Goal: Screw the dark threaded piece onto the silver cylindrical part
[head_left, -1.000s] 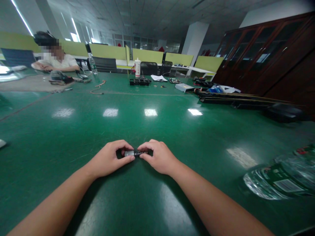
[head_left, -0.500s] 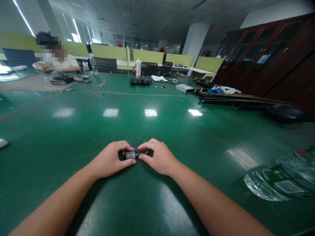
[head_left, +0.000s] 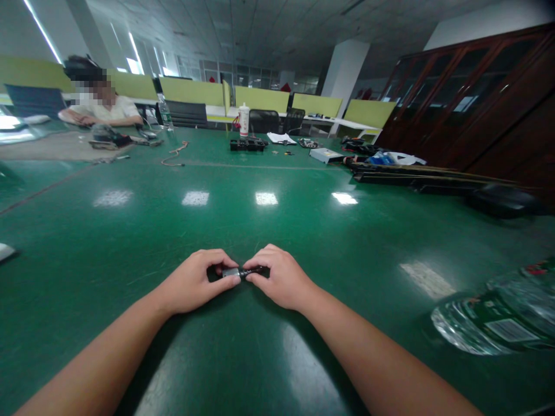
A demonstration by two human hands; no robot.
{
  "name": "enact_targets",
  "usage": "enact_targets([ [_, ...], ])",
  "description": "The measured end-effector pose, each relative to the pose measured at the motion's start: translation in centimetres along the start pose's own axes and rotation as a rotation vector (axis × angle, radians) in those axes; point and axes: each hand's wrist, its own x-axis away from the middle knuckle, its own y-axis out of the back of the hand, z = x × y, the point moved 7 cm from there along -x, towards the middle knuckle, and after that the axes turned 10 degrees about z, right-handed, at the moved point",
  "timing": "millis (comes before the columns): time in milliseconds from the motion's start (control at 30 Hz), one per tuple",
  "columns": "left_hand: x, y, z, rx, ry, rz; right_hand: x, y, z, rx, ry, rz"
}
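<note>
A small silver and black cylinder (head_left: 231, 272) lies lengthwise between my hands, low over the green table (head_left: 260, 231). My left hand (head_left: 202, 281) pinches its silver end between thumb and fingers. At the black, thinner end, my right hand (head_left: 277, 274) closes thumb and fingertips around it. The fingertips of the two hands are nearly touching. Parts of the cylinder are covered by my fingers, and its exact kind is too small to tell.
A large clear bottle (head_left: 498, 318) lies at the right. Farther back are a black part (head_left: 248, 144), a white bottle (head_left: 243, 120), a grey box (head_left: 325, 155) and long black bars (head_left: 390, 174). A person (head_left: 104, 110) sits at the far left.
The thumb of my left hand has shifted slightly up over the silver part, covering more of it. The right hand has barely moved.
</note>
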Motion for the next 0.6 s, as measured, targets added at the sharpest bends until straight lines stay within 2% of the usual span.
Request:
enact_targets([
  [600,-0.15,0.02,0.26,-0.011,0.033,-0.020,-0.10,-0.37,0.26,0.034,0.018,0.033],
])
